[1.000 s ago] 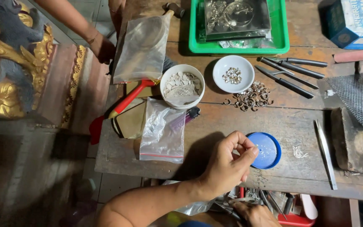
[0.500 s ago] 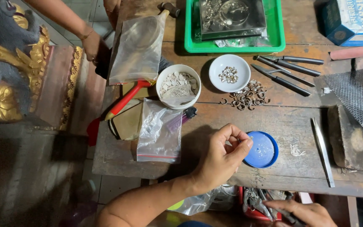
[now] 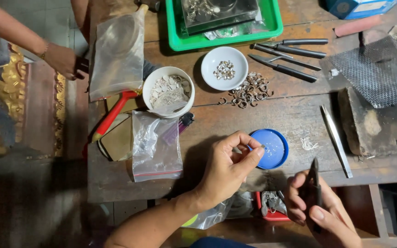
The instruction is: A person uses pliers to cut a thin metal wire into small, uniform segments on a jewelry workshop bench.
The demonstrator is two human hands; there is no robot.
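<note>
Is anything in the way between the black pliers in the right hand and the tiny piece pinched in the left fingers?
Nothing visible: open space lies between the black pliers and the tiny silver piece beside the round blue lid.

Blue lid; green tray; white bowl.

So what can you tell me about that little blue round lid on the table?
The blue lid is a shallow round cap, plastic by its look, lying open side up on the wooden table near its front edge. A few tiny pale bits lie inside. The left hand pinches a tiny piece at its left rim.
</note>
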